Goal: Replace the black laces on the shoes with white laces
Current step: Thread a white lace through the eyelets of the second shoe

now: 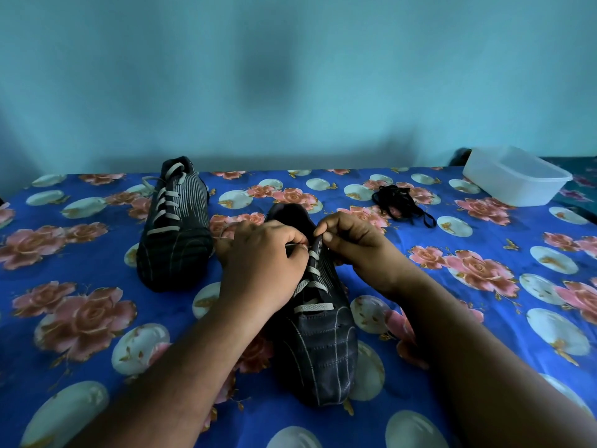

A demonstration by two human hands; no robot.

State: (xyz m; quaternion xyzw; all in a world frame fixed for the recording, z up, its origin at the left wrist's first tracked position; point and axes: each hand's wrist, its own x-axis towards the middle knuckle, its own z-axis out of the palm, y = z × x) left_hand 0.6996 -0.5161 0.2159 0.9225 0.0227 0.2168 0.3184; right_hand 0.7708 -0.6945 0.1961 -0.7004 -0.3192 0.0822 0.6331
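Shoes sit on a blue floral cloth — the far shoe at the left already carries white lacing up its ribbed, stitched upper, while the near shoe lies between the forearms, toe toward the camera, its dark stitched upper crossed by several flat woven rows of white lace. A translucent plastic tub stands far right, and a limp tangle of black laces lies near it, well apart from the shoes. The left hand pinches a white lace end near the top eyelets; the right hand pinches the tongue or upper edge — which, I cannot tell. The lace tip could likely slip or miss its eyelet, since the fingers hide it, and uneven pulling would leave one end short.
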